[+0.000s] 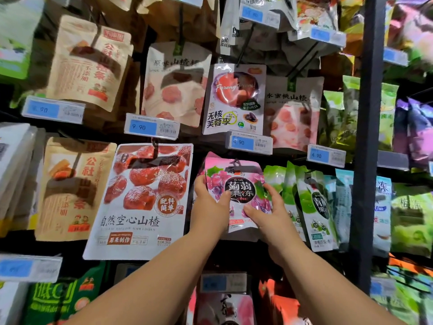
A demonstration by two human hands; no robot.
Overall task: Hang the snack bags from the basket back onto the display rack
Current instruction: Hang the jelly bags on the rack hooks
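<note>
Presently both hands, left hand (210, 202) and right hand (264, 212), grip the pink grape jelly bag (239, 184) against the display rack (365, 141).

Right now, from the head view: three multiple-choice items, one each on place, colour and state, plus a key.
1. Where is the pink-purple grape-printed snack bag relative to the large white bag printed with red fruit?
A) left of it
B) right of it
C) behind it

2. What is the main colour of the glossy pouches hanging just right of the pink-purple bag?
A) green
B) black
C) orange

3. How is the pink-purple bag held?
A) by one hand only
B) by both hands
C) no hand touches it

Key:
1 B: it sits just past the white bag's right edge.
2 A: their fronts are green.
3 B: the left hand and the right hand each grip one side of it.
</note>
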